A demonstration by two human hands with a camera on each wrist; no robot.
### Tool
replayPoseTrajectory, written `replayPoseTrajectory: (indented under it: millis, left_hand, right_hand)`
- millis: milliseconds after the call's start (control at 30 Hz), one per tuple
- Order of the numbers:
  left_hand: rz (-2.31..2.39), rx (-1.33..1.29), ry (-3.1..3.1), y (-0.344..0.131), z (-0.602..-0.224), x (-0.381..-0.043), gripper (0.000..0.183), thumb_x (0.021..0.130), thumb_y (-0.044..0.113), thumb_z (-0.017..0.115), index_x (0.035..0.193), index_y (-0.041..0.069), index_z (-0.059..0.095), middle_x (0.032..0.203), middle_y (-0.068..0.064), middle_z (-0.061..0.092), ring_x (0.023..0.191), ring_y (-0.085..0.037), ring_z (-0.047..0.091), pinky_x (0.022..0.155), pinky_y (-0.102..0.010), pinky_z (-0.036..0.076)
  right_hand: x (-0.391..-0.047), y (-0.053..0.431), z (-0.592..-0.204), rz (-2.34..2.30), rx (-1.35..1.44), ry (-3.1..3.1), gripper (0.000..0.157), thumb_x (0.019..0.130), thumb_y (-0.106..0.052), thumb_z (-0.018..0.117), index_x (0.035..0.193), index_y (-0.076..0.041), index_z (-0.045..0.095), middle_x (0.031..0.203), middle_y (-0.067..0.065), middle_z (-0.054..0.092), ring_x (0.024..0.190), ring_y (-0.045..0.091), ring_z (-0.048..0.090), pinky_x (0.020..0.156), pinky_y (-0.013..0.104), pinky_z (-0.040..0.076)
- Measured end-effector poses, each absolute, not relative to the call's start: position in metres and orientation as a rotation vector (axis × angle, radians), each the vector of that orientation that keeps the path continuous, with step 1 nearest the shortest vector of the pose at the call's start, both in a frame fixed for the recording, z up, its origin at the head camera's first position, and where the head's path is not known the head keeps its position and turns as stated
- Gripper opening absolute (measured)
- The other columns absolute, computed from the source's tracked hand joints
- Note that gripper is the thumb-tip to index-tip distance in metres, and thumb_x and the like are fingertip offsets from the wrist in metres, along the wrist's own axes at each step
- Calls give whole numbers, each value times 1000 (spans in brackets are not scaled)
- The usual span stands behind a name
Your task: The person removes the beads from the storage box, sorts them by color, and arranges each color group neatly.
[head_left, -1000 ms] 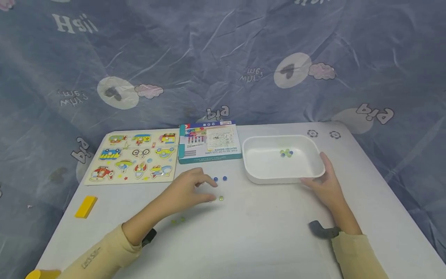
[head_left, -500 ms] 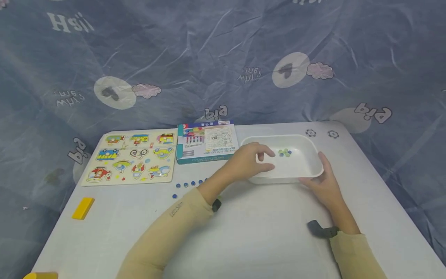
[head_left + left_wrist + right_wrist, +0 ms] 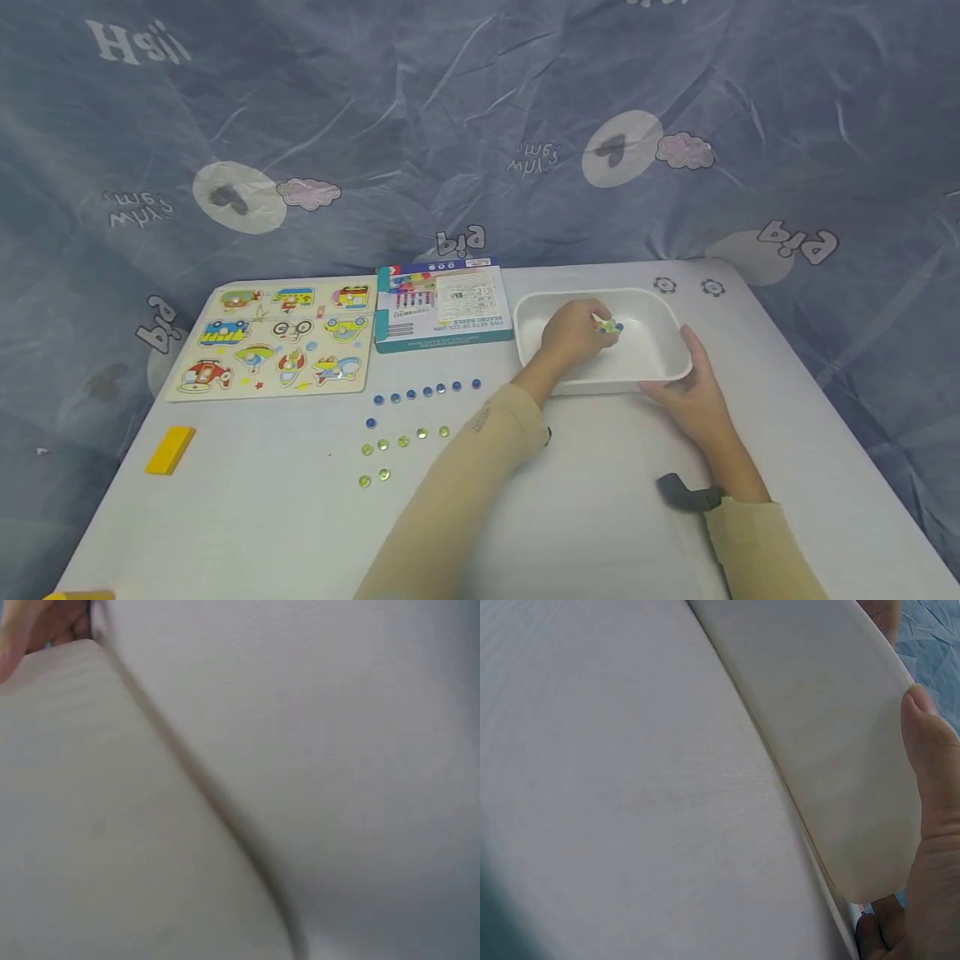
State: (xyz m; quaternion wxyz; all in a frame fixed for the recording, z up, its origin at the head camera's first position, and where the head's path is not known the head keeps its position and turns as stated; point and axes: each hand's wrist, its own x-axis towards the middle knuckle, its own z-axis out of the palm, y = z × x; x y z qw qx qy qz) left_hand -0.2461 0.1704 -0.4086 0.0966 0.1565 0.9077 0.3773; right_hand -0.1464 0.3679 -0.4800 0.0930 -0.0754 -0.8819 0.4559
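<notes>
A white tray (image 3: 651,354) stands at the table's right, with a small cluster of blue and yellow-green glass-like beads (image 3: 615,326) inside. My left hand (image 3: 573,335) reaches into it, bent fingers at the cluster; the fingertips are partly hidden, so whether they pinch a bead is unclear. My right hand (image 3: 696,402) grips the tray's near right corner, the thumb (image 3: 930,761) along its side in the right wrist view. Left of the tray, blue beads (image 3: 411,394) lie mostly in a row, with yellow-green beads (image 3: 402,442) nearer. The tray's outer wall (image 3: 112,802) fills much of the left wrist view.
Behind the beads lie a wooden picture puzzle board (image 3: 273,340) and a flat printed box (image 3: 444,306), the box close beside the tray. A yellow block (image 3: 170,450) lies at the left. Another yellow object (image 3: 78,595) shows at the lower left edge. A patterned cloth (image 3: 420,125) hangs behind.
My left hand has moved right from the beads on the table into the tray, its fingers now closer together at the cluster. The right hand keeps its hold on the tray.
</notes>
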Motion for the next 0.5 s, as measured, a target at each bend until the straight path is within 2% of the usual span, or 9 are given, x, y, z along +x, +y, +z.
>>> replayPoseTrajectory:
  millis: [200, 367, 500]
  left_hand:
    - [949, 348, 2744, 185, -424, -254, 35, 77, 36, 76, 111, 30, 66, 117, 12, 65, 105, -10, 60, 82, -29, 48]
    - [889, 346, 2770, 188, -431, -256, 34, 78, 33, 75, 111, 29, 66, 114, 12, 66, 105, -12, 61, 86, -31, 48]
    - [837, 373, 2799, 189, -433, -257, 33, 79, 33, 74, 111, 31, 66, 115, 13, 66, 105, -12, 61, 85, -30, 49]
  right_hand:
    - [-146, 369, -481, 1369, -243, -2604, 110, 75, -31, 80, 150, -38, -1, 160, -2, 7, 147, 31, 6, 115, 60, 4]
    - [-147, 368, -482, 1397, -244, -2599, 112, 74, -28, 81, 150, -39, 0, 160, -2, 8, 147, 31, 6, 115, 59, 4]
    - [-147, 368, -482, 1373, -263, -2614, 112, 74, -32, 80, 149, -41, -1, 160, -3, 8, 147, 31, 7, 114, 60, 4]
